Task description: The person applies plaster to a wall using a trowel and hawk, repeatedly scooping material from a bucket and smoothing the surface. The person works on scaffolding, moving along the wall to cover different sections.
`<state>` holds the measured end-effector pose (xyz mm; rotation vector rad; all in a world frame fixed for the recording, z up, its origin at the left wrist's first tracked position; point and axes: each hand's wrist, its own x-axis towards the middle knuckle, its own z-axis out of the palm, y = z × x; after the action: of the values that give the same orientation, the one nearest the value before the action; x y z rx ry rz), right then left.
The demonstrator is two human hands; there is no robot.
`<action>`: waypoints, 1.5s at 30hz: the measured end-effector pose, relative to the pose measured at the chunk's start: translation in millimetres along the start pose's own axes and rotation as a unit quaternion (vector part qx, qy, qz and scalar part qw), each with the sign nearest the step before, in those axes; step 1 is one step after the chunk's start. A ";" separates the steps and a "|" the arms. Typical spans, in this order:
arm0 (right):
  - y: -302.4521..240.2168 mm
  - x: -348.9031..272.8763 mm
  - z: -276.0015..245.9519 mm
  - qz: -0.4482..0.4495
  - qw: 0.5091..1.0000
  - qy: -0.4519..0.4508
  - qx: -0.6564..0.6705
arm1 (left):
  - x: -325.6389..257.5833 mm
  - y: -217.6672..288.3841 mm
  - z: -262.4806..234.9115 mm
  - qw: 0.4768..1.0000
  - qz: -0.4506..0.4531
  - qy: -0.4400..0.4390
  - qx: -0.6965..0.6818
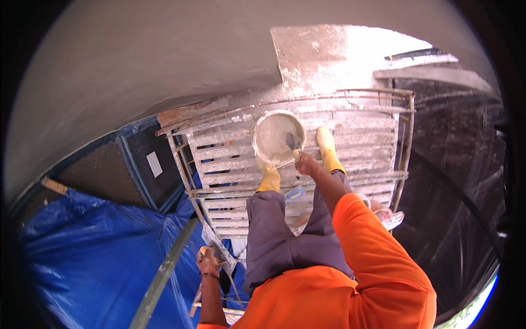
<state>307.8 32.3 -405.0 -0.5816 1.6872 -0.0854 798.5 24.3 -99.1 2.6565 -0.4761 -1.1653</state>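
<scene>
My right hand is closed on the handle of a putty knife, whose grey blade dips into the right side of a round bucket. Pale, wet plaster fills much of the bucket, which stands on a slatted platform between my yellow boots. Low at the left, my left hand is wrapped round the pale handle of a plastering trowel. Its flat, whitish-smeared plate is tilted beside the platform's left edge.
I stand on the slatted platform, with metal rails round it. A smooth grey wall curves overhead at the far side. Blue tarpaulin and a diagonal metal bar are at the left. Dark sheeting hangs at the right.
</scene>
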 end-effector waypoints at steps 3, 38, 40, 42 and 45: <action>6.9 27.0 42.4 -0.022 0.996 0.081 -0.006 | 27.1 25.2 -9.8 0.994 0.064 -0.026 0.084; -30.4 14.1 64.4 -0.161 0.983 0.084 0.021 | 20.0 66.0 48.1 0.915 0.231 -0.147 0.295; -26.2 21.8 21.4 -0.126 0.978 0.122 0.114 | -4.3 70.1 61.7 0.892 0.280 -0.135 0.327; -14.1 18.7 -9.6 -0.120 0.980 0.093 0.126 | -27.5 77.6 68.5 0.857 0.340 -0.134 0.362; 13.9 -7.8 -34.4 -0.108 0.976 0.110 0.156 | -50.8 81.8 76.7 0.864 0.309 -0.089 0.387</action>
<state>271.5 38.6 -395.8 -0.5291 1.7711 -0.5792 692.0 -37.0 -90.8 2.5521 -2.0191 -1.1444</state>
